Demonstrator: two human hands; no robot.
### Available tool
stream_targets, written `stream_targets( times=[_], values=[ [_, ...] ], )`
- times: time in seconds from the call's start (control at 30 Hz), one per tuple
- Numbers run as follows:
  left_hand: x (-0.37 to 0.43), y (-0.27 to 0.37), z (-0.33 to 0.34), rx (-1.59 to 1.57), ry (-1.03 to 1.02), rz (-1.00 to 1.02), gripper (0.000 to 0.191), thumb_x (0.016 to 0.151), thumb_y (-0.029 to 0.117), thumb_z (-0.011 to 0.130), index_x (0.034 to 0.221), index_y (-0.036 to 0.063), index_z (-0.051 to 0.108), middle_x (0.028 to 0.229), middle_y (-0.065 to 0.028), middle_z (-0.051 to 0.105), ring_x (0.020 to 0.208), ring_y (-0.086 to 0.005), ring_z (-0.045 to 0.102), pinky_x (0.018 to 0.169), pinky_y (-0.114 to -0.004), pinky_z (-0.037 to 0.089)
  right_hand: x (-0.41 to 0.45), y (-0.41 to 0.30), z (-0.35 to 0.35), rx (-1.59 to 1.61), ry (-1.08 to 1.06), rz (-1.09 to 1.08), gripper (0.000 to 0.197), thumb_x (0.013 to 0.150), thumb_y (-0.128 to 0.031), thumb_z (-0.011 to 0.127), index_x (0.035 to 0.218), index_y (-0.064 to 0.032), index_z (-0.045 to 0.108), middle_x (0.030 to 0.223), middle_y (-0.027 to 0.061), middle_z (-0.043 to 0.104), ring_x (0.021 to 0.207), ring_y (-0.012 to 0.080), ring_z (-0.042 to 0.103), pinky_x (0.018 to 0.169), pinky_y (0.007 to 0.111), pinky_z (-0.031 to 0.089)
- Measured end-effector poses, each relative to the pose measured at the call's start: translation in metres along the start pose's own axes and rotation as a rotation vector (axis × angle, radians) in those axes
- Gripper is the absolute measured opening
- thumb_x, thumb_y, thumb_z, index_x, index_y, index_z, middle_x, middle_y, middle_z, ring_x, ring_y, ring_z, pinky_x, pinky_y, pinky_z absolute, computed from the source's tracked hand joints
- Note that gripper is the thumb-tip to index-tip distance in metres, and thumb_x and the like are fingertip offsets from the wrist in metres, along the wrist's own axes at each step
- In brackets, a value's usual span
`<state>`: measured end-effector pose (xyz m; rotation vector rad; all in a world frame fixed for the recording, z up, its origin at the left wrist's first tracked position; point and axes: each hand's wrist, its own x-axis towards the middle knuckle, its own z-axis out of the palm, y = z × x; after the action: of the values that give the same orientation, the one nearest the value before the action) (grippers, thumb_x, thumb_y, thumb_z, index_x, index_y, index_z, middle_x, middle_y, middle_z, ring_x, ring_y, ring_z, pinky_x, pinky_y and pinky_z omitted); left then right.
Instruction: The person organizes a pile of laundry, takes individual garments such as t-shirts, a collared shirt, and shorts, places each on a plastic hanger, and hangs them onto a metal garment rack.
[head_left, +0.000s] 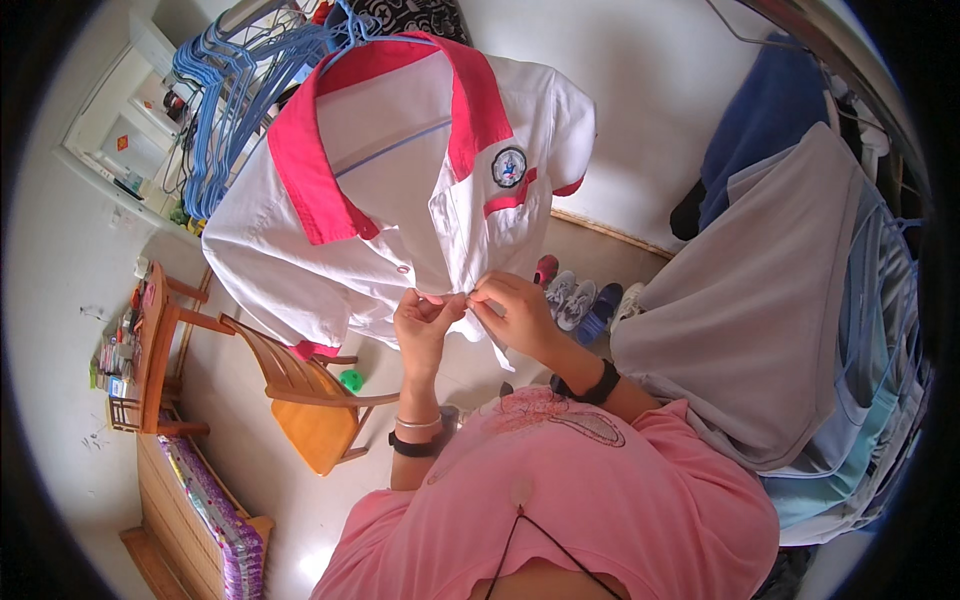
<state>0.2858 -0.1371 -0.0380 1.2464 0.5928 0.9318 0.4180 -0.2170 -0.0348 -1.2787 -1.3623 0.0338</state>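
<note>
In front of me a white short-sleeved shirt (502, 232) with a red collar (480, 105) and red cuffs hangs on a blue hanger (345, 49). A round badge (509, 166) sits above its red-trimmed chest pocket. My left hand (426, 322) pinches one front edge of the shirt low on the opening. Touching it from the right, my right hand (514, 307) pinches the other front edge, fingertips together. The bit of cloth between the fingertips is mostly hidden. Higher up, the collar lies spread and the front is unfastened, with a button (403, 269) showing on the left side.
Several blue hangers (217, 127) crowd a rack at upper left. Hanging clothes, including a grey garment (750, 300), fill the right. A wooden chair (322, 412), a green ball (351, 380) and a row of shoes (577, 304) are on the floor. A wooden desk (154, 352) stands left.
</note>
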Motion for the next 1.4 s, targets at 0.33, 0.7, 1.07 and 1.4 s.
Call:
stream_targets(
  times=[0.33,0.7,1.07,1.4],
  values=[
    [-0.001,-0.005,0.001,0.088,0.004,0.079,0.021,0.078,-0.008,0.062,0.081,0.0043,0.045,0.08,-0.0092,0.064,0.075,-0.0124,0.063,0.066,-0.022,0.05,-0.002,0.0,0.002,0.003,0.0,-0.012,0.012,0.071,-0.001,0.065,0.073,-0.0029,0.052,0.071,0.0078,0.055,0.062,0.0265,0.056,0.052,0.034,0.042],
    [0.003,-0.017,-0.001,-0.101,0.017,0.05,0.028,0.077,-0.01,0.059,0.075,0.0086,0.038,0.075,-0.0031,0.058,0.069,-0.0094,0.059,0.065,-0.021,0.046,-0.006,0.001,0.006,0.072,0.011,0.044,0.009,0.074,-0.002,0.065,0.077,-0.002,0.057,0.071,0.0074,0.057,0.064,0.0222,0.06,0.054,0.03,0.047],
    [0.006,-0.024,-0.001,-0.114,-0.034,0.153,0.029,0.076,-0.012,0.06,0.074,0.0086,0.039,0.077,-0.0028,0.057,0.071,-0.008,0.058,0.065,-0.021,0.046,-0.013,0.024,0.01,0.766,-0.081,0.607,0.012,0.085,-0.008,0.06,0.089,0.0028,0.058,0.083,0.0051,0.063,0.078,0.0087,0.06,0.069,0.021,0.047],
    [-0.004,-0.025,0.0,-0.244,0.054,-0.028,0.026,0.077,-0.009,0.061,0.078,0.0084,0.042,0.083,-0.005,0.06,0.073,-0.0103,0.058,0.067,-0.021,0.048,-0.018,0.01,0.028,0.325,0.14,0.308,0.011,0.086,-0.009,0.059,0.09,0.0011,0.058,0.079,0.0067,0.062,0.074,0.0115,0.062,0.058,0.023,0.049]
  ],
)
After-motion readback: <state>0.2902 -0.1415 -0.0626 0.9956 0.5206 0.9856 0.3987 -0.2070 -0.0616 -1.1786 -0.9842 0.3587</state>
